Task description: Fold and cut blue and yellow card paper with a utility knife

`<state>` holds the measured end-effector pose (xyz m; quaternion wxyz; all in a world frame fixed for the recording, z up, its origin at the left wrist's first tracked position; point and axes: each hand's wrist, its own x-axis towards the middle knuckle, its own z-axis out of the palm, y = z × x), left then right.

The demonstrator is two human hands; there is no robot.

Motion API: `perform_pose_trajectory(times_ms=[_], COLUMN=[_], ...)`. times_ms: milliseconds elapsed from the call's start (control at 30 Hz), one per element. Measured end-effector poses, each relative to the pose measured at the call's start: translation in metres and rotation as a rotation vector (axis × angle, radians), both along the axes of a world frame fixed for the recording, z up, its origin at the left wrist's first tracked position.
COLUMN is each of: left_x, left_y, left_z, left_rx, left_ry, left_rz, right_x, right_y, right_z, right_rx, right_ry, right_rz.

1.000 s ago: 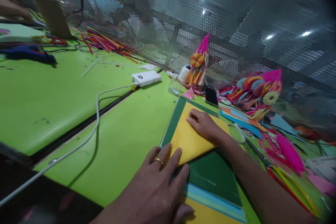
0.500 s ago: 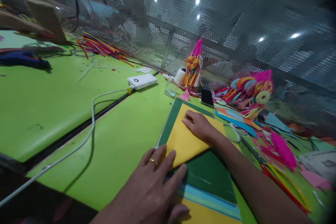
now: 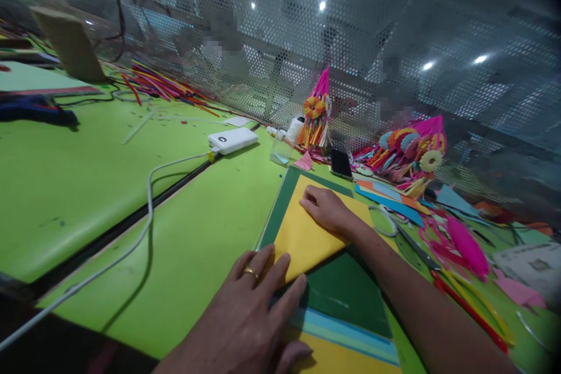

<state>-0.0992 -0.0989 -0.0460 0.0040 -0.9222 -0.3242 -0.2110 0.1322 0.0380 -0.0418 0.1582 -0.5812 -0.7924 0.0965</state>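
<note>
Sitting on lime-green tabletop (image 3: pixel 197 245): dark green board (image 3: pixel 350 289), yellow paper (image 3: pixel 302 239) angled on top. Paper's plain, bright, pretty smooth, straight near edge with dark shadow under it. Folded or not, can't tell. Left hand (image 3: pixel 245 315) spread loose, fingertips at paper's near left corner, hiding it. Right forearm (image 3: pixel 421 298) blocks paper's right side. Blue and yellow sheets (image 3: pixel 346 357) cut off at bottom. Right hand (image 3: pixel 326 208) curled into fist on paper, palm hidden. Tiny gold ring (image 3: pixel 251 272), left hand.
</note>
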Motion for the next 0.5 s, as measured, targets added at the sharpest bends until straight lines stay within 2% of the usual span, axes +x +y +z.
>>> perform_pose_trajectory(times_ms=[267, 500], left_x=[-0.0001, 0.0019], left_y=[-0.0028, -0.0033], left_z=[-0.0024, -0.0006], left_rx=[-0.031, -0.066], left_ry=[0.0, -0.026], left_rz=[0.013, 0.034], right_x=[-0.0033, 0.0], right_y=[-0.0013, 0.0006], right_z=[0.0028, 0.0021], right_rx=[-0.008, -0.013], right_ry=[-0.014, -0.002], right_rz=[-0.025, -0.121])
